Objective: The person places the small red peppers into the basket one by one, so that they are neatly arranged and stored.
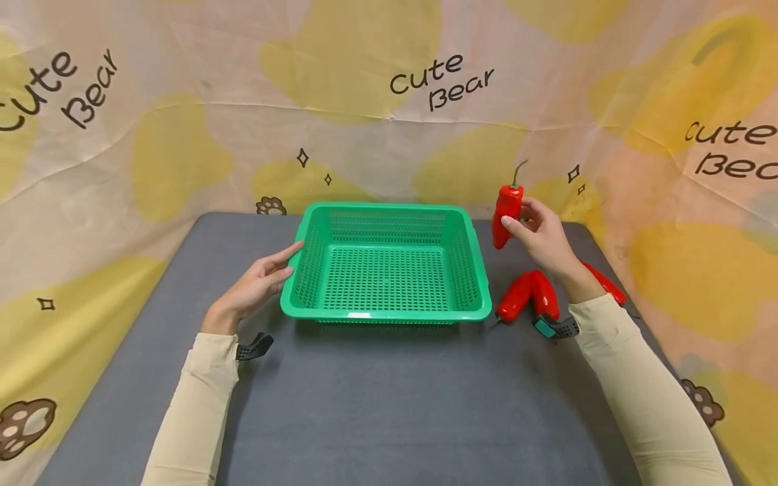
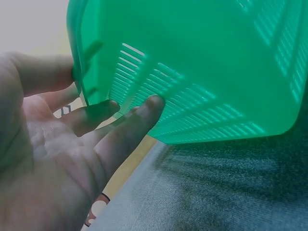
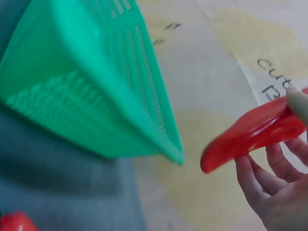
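A green plastic basket with slotted walls stands on the grey table, nothing inside it. At its left end my left hand holds the rim; in the left wrist view several fingers lie against the outer wall. Beyond the basket's right end, my right hand grips a red pepper above the table, its green stem pointing up. The right wrist view shows this pepper between thumb and fingers, apart from the basket rim.
Two red peppers lie together right of the basket. Another red pepper lies farther right, partly behind my right wrist. A patterned cloth hangs behind and beside the grey table.
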### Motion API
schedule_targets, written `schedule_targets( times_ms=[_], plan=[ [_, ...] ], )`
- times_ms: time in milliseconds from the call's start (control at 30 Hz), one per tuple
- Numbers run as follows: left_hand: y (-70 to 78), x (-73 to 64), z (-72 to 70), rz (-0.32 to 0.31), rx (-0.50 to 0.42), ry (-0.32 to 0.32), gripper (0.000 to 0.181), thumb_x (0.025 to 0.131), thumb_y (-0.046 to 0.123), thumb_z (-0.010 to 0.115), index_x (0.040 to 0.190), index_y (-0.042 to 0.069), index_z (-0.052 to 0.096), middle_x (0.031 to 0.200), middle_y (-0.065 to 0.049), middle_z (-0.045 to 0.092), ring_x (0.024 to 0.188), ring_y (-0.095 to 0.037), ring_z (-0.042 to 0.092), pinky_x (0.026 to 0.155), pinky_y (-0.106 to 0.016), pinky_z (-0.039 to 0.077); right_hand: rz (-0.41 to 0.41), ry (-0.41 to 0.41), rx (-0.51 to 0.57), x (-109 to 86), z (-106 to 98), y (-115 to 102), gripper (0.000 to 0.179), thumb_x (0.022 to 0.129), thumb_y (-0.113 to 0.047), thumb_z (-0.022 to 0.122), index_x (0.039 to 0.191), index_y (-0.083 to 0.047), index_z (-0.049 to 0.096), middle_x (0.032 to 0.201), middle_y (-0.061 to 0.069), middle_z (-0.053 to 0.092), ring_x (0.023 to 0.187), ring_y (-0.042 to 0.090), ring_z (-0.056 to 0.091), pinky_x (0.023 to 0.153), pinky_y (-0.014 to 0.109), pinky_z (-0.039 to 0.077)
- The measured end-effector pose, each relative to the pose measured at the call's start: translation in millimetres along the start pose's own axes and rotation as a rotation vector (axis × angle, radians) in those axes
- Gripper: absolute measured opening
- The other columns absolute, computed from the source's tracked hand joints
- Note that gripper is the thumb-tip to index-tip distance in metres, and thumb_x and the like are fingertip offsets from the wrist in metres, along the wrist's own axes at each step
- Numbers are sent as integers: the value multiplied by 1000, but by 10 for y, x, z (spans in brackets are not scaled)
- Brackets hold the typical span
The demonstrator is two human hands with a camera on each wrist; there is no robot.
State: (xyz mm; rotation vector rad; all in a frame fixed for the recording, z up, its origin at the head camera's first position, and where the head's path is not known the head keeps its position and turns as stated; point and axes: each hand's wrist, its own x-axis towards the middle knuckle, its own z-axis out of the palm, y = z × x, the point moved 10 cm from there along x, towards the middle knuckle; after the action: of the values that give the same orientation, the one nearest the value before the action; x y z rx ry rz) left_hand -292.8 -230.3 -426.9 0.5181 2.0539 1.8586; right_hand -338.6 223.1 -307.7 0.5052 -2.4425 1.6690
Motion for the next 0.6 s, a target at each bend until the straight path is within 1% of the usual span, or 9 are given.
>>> schedule_targets(
  times_ms=[67, 133, 233, 333, 400, 500, 600],
  plan=[
    [-10, 6, 6, -1, -9, -4, 62, 109, 19, 44, 164, 11, 14, 167, -25, 16, 126, -4, 60, 97, -23, 55, -3, -19, 117, 37, 57, -39, 31, 100, -9, 60, 131, -9, 56, 108, -11, 66, 85, 3, 68, 76, 15, 56],
    [-16, 12, 6, -1, -15, -3, 63, 109, 19, 44, 163, 10, 14, 167, -26, 17, 125, -5, 61, 96, -23, 55, -4, -46, 218, 73, 121, -68, 29, 101, -6, 58, 129, -13, 55, 111, -10, 68, 89, 5, 68, 75, 17, 57],
    [-15, 16, -1, 1, -21, 5, 63, 109, 20, 46, 163, 10, 16, 165, -28, 21, 125, -6, 62, 96, -23, 56, -3, -87, 279, 116, 217, -103, 30, 102, -7, 56, 129, -16, 52, 111, -10, 72, 93, 6, 67, 74, 19, 57],
    [-9, 16, -2, 4, -21, 2, 62, 109, 19, 46, 163, 11, 17, 163, -29, 24, 127, -8, 61, 97, -23, 55, 11, -115, 296, 135, 301, -105, 27, 102, -8, 56, 127, -17, 50, 110, -10, 75, 95, 5, 68, 75, 20, 56],
    [-9, 14, 3, 1, -20, -3, 62, 109, 19, 46, 163, 11, 16, 163, -29, 25, 128, -8, 61, 98, -23, 55, 25, -115, 304, 138, 342, -95, 23, 102, -8, 55, 123, -17, 51, 107, -10, 75, 93, 5, 68, 75, 19, 55],
    [-10, 8, 3, -1, -16, -3, 62, 109, 18, 45, 163, 11, 16, 164, -29, 25, 128, -9, 61, 98, -24, 55, 44, -101, 309, 148, 395, -68, 16, 103, -9, 54, 116, -18, 48, 100, -10, 73, 83, 5, 66, 72, 19, 55],
    [-22, 1, -7, -8, -18, 6, 62, 109, 19, 46, 163, 12, 17, 164, -28, 24, 128, -8, 61, 97, -23, 55, 67, -68, 305, 166, 439, -40, 16, 104, -13, 53, 112, -19, 42, 94, -9, 69, 72, 6, 61, 64, 19, 52]
  ],
)
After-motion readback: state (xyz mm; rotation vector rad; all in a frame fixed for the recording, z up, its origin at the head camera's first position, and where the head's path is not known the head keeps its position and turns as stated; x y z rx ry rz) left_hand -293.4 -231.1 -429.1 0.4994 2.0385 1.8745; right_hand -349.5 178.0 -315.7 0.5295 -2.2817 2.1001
